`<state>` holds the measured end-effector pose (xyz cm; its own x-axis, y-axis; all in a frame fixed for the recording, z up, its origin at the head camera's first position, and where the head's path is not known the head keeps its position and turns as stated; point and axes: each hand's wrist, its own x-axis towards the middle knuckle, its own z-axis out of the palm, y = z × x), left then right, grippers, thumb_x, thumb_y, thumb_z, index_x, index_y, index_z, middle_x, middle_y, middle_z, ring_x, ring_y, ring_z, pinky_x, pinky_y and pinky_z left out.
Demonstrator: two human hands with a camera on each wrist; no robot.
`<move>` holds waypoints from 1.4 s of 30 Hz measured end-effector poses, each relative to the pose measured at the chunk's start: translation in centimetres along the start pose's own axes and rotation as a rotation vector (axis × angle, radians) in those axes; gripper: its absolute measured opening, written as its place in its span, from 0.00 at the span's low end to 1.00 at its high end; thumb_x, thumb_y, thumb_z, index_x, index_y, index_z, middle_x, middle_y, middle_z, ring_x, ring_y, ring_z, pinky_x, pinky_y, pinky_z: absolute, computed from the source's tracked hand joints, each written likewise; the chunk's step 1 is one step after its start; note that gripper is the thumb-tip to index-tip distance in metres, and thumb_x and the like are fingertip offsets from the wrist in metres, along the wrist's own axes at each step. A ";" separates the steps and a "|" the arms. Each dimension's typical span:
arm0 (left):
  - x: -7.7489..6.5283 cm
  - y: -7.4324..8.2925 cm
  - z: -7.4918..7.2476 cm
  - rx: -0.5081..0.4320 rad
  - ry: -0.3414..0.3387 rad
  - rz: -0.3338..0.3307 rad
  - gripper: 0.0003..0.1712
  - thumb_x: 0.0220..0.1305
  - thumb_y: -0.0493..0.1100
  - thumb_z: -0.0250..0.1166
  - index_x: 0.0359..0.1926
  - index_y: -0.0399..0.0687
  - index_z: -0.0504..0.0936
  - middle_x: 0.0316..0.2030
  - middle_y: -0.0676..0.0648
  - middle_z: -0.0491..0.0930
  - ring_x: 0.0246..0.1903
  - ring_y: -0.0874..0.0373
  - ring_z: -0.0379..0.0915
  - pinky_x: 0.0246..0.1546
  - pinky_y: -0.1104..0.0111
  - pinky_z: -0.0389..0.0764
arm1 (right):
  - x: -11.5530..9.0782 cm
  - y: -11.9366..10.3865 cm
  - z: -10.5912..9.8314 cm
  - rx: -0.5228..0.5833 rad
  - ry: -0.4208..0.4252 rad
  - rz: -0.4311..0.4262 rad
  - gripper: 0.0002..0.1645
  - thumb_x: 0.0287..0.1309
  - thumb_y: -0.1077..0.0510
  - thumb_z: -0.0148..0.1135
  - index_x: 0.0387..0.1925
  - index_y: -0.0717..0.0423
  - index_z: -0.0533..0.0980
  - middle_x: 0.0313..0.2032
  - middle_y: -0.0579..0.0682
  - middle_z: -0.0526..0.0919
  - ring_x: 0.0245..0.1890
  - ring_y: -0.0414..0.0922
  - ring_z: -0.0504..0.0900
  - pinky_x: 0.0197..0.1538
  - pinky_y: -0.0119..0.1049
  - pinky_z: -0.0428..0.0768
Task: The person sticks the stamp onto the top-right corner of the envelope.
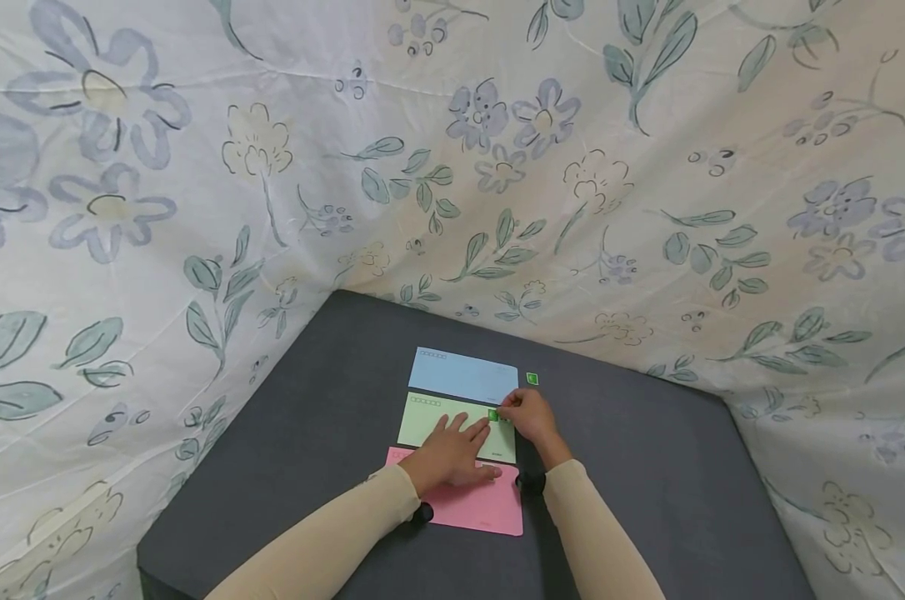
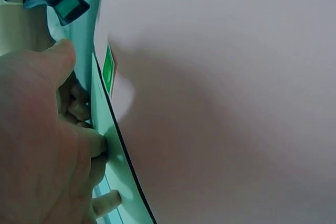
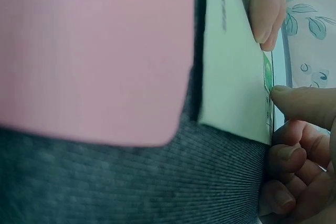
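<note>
A light-green envelope (image 1: 422, 421) lies between a blue envelope (image 1: 460, 372) above it and a pink envelope (image 1: 482, 508) below. My left hand (image 1: 452, 450) rests with spread fingers on the green envelope, its thumb over the pink one. At the green envelope's upper right corner, my right hand (image 1: 529, 414) pinches the edge of a small green stamp (image 1: 492, 414) between thumb (image 3: 294, 100) and a finger mostly hidden behind it. The other right fingers curl beneath. In the left wrist view another green stamp (image 2: 108, 71) shows on the pink envelope, near its top edge.
A loose green stamp (image 1: 532, 378) lies on the dark tabletop (image 1: 310, 433), right of the blue envelope. Flowered cloth (image 1: 392, 192) hangs close behind and along both sides of the table. Black bands (image 1: 529, 483) sit around the wrists.
</note>
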<state>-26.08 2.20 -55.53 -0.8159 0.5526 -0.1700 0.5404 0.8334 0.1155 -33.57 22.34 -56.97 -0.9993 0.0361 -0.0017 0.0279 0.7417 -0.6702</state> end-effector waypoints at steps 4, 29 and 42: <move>0.0 0.0 0.1 -0.001 -0.004 0.001 0.53 0.74 0.81 0.47 0.87 0.57 0.60 0.85 0.58 0.54 0.83 0.47 0.50 0.81 0.47 0.54 | 0.0 0.1 0.0 0.005 0.000 0.005 0.07 0.65 0.60 0.77 0.34 0.57 0.85 0.30 0.50 0.82 0.32 0.48 0.78 0.34 0.38 0.75; -0.5 -0.1 -0.4 -0.024 0.011 0.025 0.53 0.76 0.79 0.47 0.88 0.54 0.57 0.86 0.56 0.52 0.83 0.47 0.50 0.81 0.46 0.54 | -0.1 0.3 -0.3 0.035 -0.004 0.000 0.08 0.64 0.59 0.78 0.34 0.58 0.85 0.30 0.51 0.82 0.32 0.48 0.78 0.35 0.39 0.76; 0.0 -0.7 -0.5 -0.042 0.042 0.044 0.47 0.81 0.74 0.45 0.88 0.54 0.57 0.86 0.54 0.52 0.82 0.49 0.54 0.79 0.47 0.59 | 0.1 2.1 -2.1 0.300 -0.117 -0.015 0.23 0.77 0.46 0.68 0.35 0.63 0.82 0.24 0.50 0.74 0.29 0.46 0.73 0.35 0.39 0.71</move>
<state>-26.56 1.61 -55.09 -0.8001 0.5873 -0.1223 0.5675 0.8071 0.1630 -33.54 25.32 -56.87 -0.9960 -0.0630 -0.0637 0.0227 0.5104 -0.8596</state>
